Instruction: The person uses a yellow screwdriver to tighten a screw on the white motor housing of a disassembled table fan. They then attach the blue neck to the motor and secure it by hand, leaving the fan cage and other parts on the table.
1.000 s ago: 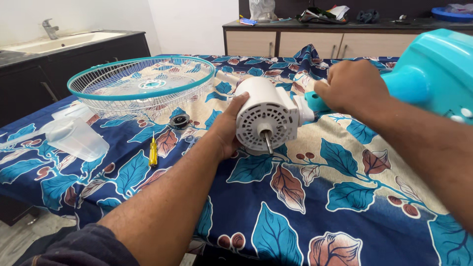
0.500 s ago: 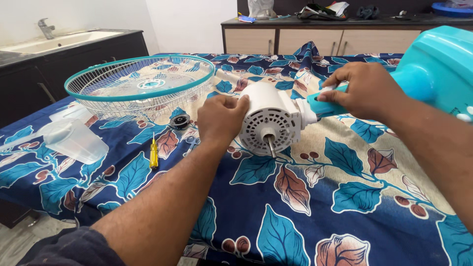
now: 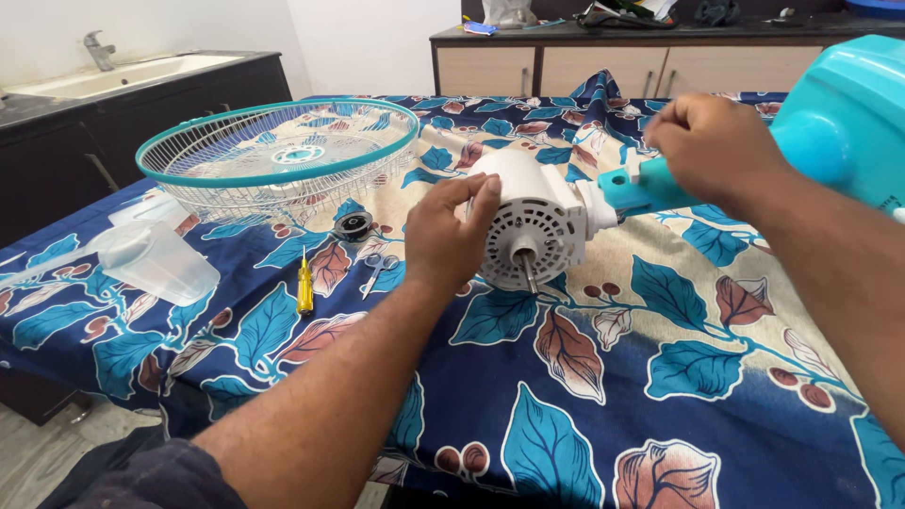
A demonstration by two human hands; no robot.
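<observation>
**Fan motor lying on its side between our two hands**

Leafy blue cloth (image 3: 584,405) covers the tabletop where we work. Our left hand (image 3: 443,236) wraps around the white fan motor (image 3: 533,221), fingers curled over its top. The motor lies on its side. Its metal shaft (image 3: 530,273) points toward us, and its long body runs away to the right, into the teal neck (image 3: 641,191). Our right hand (image 3: 712,146) is closed around that neck, just past the motor. Our left hand is the nearer one to the motor. Left of our left hand lie small scissors (image 3: 377,273), a yellow screwdriver (image 3: 304,283) and the round wire fan guard (image 3: 278,155).
</observation>
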